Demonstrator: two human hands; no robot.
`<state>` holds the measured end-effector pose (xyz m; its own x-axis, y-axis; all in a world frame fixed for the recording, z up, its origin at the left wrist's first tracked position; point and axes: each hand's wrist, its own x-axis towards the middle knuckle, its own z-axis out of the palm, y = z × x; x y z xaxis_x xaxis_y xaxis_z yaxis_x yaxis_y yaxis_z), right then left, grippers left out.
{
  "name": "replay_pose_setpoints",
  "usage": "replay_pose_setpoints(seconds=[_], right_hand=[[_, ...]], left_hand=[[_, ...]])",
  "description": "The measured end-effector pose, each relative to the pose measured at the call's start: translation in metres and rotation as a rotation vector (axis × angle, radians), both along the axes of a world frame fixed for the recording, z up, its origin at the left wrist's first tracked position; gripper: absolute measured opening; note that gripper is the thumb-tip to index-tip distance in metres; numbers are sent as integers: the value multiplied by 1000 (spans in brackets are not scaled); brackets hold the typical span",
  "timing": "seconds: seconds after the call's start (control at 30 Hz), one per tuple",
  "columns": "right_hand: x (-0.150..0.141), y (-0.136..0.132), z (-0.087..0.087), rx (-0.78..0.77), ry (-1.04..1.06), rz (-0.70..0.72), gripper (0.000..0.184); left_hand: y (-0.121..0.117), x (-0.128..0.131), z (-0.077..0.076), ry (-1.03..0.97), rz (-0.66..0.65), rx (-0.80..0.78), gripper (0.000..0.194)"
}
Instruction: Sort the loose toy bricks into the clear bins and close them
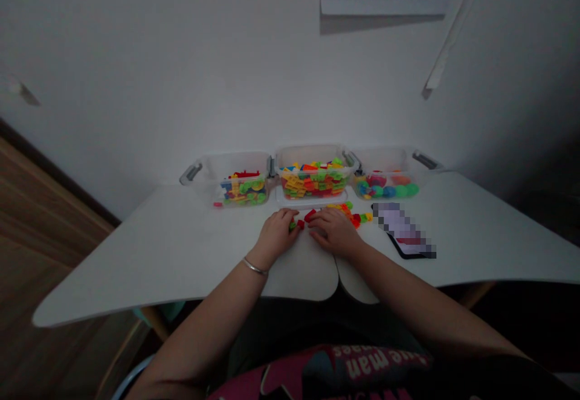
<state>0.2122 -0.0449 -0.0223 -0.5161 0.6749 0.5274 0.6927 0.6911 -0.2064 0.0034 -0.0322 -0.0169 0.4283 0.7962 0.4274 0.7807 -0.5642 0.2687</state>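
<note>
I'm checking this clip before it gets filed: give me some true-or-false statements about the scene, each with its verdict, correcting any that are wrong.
1. Three clear bins stand in a row at the far side of the table. True.
2. The middle bin holds only blue pieces. False: its pieces include yellow, orange, green and red.
3. The silver bracelet is on the right arm. False: it is on the left arm.
4. A red block is at the fingertips of the right hand. True.
5. The left hand is inside a bin. False: it is over the table, with small green and red pieces at its fingers.
</note>
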Motion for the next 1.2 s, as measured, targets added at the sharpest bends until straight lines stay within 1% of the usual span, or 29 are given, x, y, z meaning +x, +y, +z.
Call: replay_pose_setpoints(seconds=[0.17, 0.3, 0.4, 0.5, 0.6, 0.67, 0.73, 0.83, 0.87, 0.93, 1.0, 1.07, 1.13, 1.2], right_hand=[[-10, 11, -3, -54, 75, -154, 19], [-14, 22, -5, -68, 139, -198, 16], [-18, 29, -8, -58, 118, -175, 17], [-27, 36, -10, -61, 106, -114, 19], [-36, 40, -9, -64, 130, -43, 23], [-37, 37, -5, -49, 156, -39, 27], [-34, 31, 1, -10, 154, -111, 26], [-20, 19, 7, 70, 87, -307, 23], [-15, 16, 8, 84, 60, -383, 25], [-3, 10, 8, 72, 13, -545, 37], [7, 8, 6, 6, -26, -695, 51], [15, 8, 3, -98, -47, -790, 59], [19, 9, 1, -204, -44, -828, 61], [19, 10, -1, -261, -25, -812, 58]], left_hand=[[3, 1, -1, -69, -110, -22, 33], [4, 3, -4, -142, -141, -25, 38], [5, 3, -7, -186, -158, -28, 41], [8, 2, -10, -217, -157, -31, 47], [12, 1, -15, -219, -110, -17, 55], [13, 0, -18, -208, -75, -6, 58], [14, 0, -19, -197, -70, 2, 57], [13, 0, -18, -188, -111, 16, 53], [12, 1, -16, -185, -120, 19, 52], [11, 1, -14, -180, -118, 18, 51], [11, 1, -13, -162, -111, 3, 50], [11, 0, -13, -143, -117, -11, 50], [11, 0, -14, -132, -130, -14, 50], [10, -1, -14, -128, -144, -4, 51]])
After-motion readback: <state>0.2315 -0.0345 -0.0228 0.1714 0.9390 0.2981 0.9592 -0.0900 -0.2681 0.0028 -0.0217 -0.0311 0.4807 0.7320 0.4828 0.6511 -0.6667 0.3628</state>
